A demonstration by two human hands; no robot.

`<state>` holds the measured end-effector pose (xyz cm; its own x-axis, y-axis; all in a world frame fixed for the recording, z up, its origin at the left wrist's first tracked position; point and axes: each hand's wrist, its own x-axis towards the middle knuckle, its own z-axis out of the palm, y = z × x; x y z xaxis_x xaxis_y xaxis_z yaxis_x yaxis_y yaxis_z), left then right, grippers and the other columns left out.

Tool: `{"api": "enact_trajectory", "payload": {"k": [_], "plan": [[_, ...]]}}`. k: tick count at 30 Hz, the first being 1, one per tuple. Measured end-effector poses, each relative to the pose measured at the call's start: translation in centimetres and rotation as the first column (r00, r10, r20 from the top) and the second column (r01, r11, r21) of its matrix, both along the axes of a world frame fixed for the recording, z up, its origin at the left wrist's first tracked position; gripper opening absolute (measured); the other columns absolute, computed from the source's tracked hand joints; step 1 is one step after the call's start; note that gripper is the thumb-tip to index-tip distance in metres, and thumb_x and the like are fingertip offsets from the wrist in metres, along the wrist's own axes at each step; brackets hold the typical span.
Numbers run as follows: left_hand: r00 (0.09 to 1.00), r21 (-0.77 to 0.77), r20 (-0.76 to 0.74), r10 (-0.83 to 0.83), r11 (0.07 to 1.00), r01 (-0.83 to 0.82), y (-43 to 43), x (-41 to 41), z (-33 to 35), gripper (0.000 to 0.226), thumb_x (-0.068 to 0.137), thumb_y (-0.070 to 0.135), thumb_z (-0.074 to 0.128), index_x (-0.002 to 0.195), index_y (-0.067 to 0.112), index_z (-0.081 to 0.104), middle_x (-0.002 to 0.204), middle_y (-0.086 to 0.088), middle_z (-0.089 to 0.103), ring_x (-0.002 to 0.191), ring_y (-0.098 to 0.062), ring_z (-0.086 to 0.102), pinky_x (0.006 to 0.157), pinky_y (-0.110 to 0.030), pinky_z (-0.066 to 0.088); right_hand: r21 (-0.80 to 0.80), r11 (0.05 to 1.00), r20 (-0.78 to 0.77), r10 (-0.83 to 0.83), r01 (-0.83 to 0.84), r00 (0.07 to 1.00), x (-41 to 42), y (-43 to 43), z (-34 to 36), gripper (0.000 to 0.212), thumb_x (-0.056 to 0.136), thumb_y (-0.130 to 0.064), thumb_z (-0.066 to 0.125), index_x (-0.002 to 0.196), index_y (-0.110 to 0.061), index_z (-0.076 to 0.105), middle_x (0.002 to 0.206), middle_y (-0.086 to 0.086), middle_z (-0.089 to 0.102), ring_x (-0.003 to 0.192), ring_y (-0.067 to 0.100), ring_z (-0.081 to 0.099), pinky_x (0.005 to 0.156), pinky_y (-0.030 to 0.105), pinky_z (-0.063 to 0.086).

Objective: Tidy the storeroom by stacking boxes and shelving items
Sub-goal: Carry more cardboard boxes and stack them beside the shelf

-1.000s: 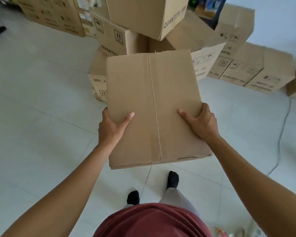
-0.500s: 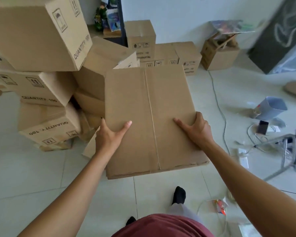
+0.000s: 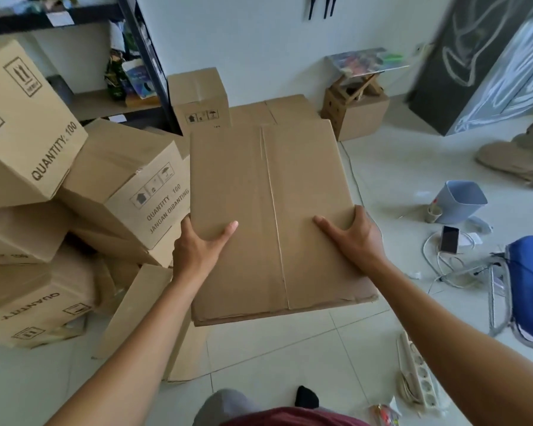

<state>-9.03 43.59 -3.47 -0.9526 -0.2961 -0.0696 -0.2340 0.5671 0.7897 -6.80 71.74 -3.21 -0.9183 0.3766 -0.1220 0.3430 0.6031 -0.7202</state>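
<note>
I am holding the plain cardboard box (image 3: 271, 216) up in front of me, above the tiled floor (image 3: 290, 348), its centre seam running away from me. My left hand (image 3: 194, 250) is gripping the box's left edge, thumb lying flat on top and the fingers wrapping round the side out of sight. My right hand (image 3: 356, 238) is clamping the right edge the same way, thumb pointing inward. A tumbled pile of printed boxes (image 3: 136, 182) is sitting just to my left, and a small box (image 3: 199, 99) is standing by the wall beside the black shelf (image 3: 148, 66). To my right, a pale blue bin (image 3: 463, 201), a phone (image 3: 449, 239) and a white power strip (image 3: 417, 379) are lying on the floor.
</note>
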Motion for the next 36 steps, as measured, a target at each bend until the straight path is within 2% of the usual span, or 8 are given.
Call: {"api": "enact_trajectory", "payload": {"k": [5,9,14,20,27,30,36], "plan": [[1.0,0.015,0.006,-0.002,1.0,0.002,3.0,-6.9,0.5,0.087,0.066,0.069,0.071,0.131,0.017,0.045,0.127,-0.003,0.059,0.12,-0.032,0.052,0.097,-0.038,0.043,-0.018,1.0,0.023,0.015,-0.015,1.0,-7.1,3.3,-0.2,0.082,0.064,-0.083,0.057,0.111,-0.017,0.043,0.103,0.002,0.057,0.095,0.028,0.059,0.081,0.047,0.053],[1.0,0.016,0.013,-0.004,1.0,0.004,4.0,-14.1,0.0,0.084,0.066,0.068,0.072,0.127,0.017,0.047,0.122,-0.004,0.062,0.114,-0.03,0.056,0.093,-0.036,0.045,-0.013,1.0,0.024,0.018,-0.017,1.0,-14.2,4.4,-0.8,0.079,0.066,-0.08,0.059,0.108,-0.016,0.044,0.101,0.004,0.057,0.095,0.029,0.058,0.08,0.044,0.052],[1.0,0.015,0.012,0.002,1.0,-0.002,4.8,-23.7,-1.1,0.09,0.066,0.069,0.071,0.132,0.015,0.044,0.125,-0.006,0.061,0.114,-0.031,0.057,0.096,-0.043,0.046,0.012,1.0,0.041,0.008,-0.008,0.999,-23.9,5.2,-1.4,0.078,0.065,-0.08,0.059,0.107,-0.015,0.045,0.101,0.004,0.057,0.094,0.029,0.058,0.077,0.041,0.05],[0.999,0.002,0.049,-0.009,1.0,0.009,6.4,-34.5,-0.9,0.091,0.068,0.069,0.069,0.136,0.015,0.042,0.129,-0.006,0.059,0.119,-0.03,0.055,0.098,-0.042,0.045,0.022,1.0,0.076,-0.018,0.016,0.997,-34.5,6.5,-0.9,0.075,0.066,-0.078,0.06,0.107,-0.017,0.043,0.1,0.002,0.054,0.09,0.026,0.053,0.07,0.034,0.041],[0.996,-0.004,0.077,-0.034,0.999,0.035,11.0,-47.8,-1.9,0.091,0.07,0.068,0.07,0.137,0.014,0.041,0.128,-0.009,0.058,0.117,-0.033,0.052,0.091,-0.039,0.044,-0.017,0.999,0.081,-0.05,0.052,0.995,-46.6,10.9,-2.4,0.077,0.065,-0.079,0.06,0.109,-0.018,0.044,0.104,0.004,0.058,0.092,0.026,0.058,0.072,0.039,0.05],[0.996,-0.007,0.087,-0.008,1.0,0.008,13.6,-53.3,-2.6,0.094,0.067,0.072,0.069,0.135,0.013,0.041,0.127,-0.011,0.058,0.116,-0.034,0.053,0.09,-0.041,0.046,-0.021,0.999,0.078,-0.034,0.035,0.996,-52.6,13.6,-3.1,0.076,0.066,-0.079,0.06,0.108,-0.017,0.044,0.103,0.003,0.057,0.089,0.024,0.056,0.07,0.036,0.047],[0.995,0.034,0.087,0.04,0.998,-0.043,18.6,-62.9,-2.8,0.083,0.068,0.069,0.07,0.125,0.014,0.045,0.122,-0.008,0.06,0.113,-0.032,0.056,0.092,-0.044,0.049,-0.002,0.999,0.101,0.033,-0.033,0.994,-64.7,18.7,-3.0,0.083,0.065,-0.078,0.06,0.117,-0.016,0.044,0.101,0.0,0.051,0.088,0.022,0.051,0.07,0.033,0.042]]}}
